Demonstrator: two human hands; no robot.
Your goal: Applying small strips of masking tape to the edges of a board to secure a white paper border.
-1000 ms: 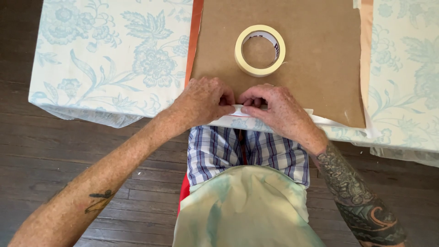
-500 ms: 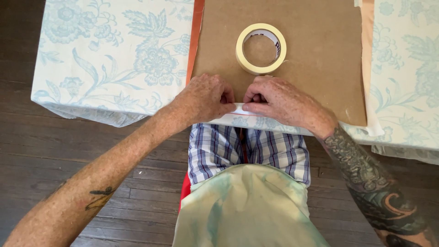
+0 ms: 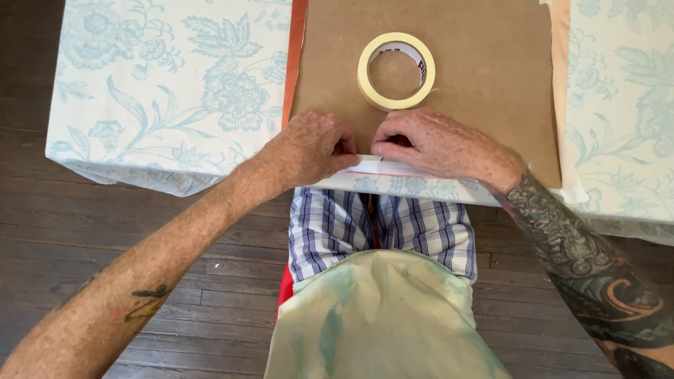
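A table on a dark floor

The table (image 3: 175, 91) has a blue flower cloth; dark wood floor (image 3: 105, 245) lies below it.

Brown board (image 3: 477, 77) flat on floral-clothed tabletop (image 3: 175, 91), roll of masking tape (image 3: 396, 71) lying near its middle, left hand (image 3: 312, 149) and right hand (image 3: 439, 144) pressing a pale strip of tape (image 3: 382, 167) along the board's near edge, fingertips almost meeting, plaid shorts (image 3: 382, 228) below.

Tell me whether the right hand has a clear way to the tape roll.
Probably yes. The right hand rests on the near edge of the brown board, and the tape roll lies flat just beyond it with only bare board between.
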